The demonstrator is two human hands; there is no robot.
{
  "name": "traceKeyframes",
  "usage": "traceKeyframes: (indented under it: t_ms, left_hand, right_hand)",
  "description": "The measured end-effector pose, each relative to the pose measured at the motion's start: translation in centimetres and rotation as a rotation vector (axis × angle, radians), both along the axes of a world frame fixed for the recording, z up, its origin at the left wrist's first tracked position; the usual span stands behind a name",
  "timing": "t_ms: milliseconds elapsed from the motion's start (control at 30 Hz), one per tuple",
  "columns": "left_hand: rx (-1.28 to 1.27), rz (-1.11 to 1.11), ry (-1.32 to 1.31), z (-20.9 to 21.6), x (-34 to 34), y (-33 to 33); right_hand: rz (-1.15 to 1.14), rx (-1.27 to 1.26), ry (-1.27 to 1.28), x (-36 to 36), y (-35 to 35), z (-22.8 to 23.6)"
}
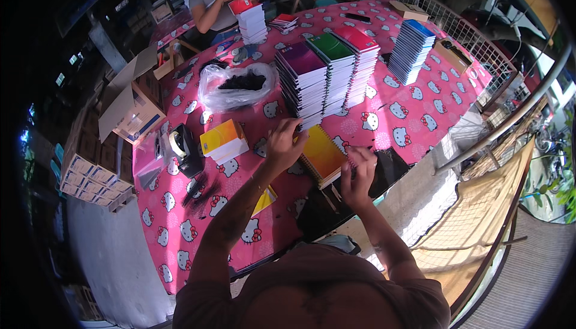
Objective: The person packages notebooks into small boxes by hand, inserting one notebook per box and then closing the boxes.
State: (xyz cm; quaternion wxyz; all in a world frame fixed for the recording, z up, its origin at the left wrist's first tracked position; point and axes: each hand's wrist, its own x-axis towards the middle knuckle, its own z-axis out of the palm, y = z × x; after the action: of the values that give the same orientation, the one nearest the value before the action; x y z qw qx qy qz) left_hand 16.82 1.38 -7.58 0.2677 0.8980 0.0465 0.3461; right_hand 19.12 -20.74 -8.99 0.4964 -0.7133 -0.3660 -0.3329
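Observation:
My left hand [283, 144] rests on the upper left corner of an orange and yellow spiral notebook [323, 152] that lies on the pink patterned table cover [198, 233]. My right hand [359, 176] pinches at the notebook's lower right edge, above a black sheet or bag [390, 170]. Whether the fingers hold something small is hidden. Just beyond the notebook stand three tall stacks of spiral notebooks with purple [302, 77], green [332, 68] and red [360, 59] covers.
A clear plastic bag of dark items [237, 86], a black tape dispenser [185, 149] and a short yellow-topped stack [224, 141] sit to the left. A blue stack [411, 50] stands far right. Another person [213, 2] handles a red-topped stack [251, 20] across the table. Cardboard boxes [129, 104] lie left.

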Motion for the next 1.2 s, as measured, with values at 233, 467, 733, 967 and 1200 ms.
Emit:
traceKeyframes:
  t_ms: [233, 467, 733, 967, 1200]
  left_hand:
    - [-0.203, -0.145, 0.848, 0.8, 4.7, 1.5]
    - [0.418, 0.106, -0.033, 0.3, 1.0, 2.0]
    - [0.385, -0.063, 0.446, -10.6, -24.0, 4.8]
    - [0.407, 0.068, 0.376, -8.2, -24.0, 3.2]
    - [0.087, 0.514, 0.341, -6.6, -25.3, 11.2]
  right_hand:
    - [-0.040, -0.128, -0.130, -1.0, 5.0, -3.8]
    - [-0.051, -0.227, -0.064, -1.2, 5.6, -3.4]
    - [0.369, -0.237, 0.008, -7.6, 6.0, 1.0]
    - [0.737, -0.338, 0.355, -11.1, 11.2, -6.7]
    - [0.876, -0.283, 0.919, -8.3, 14.0, -12.9]
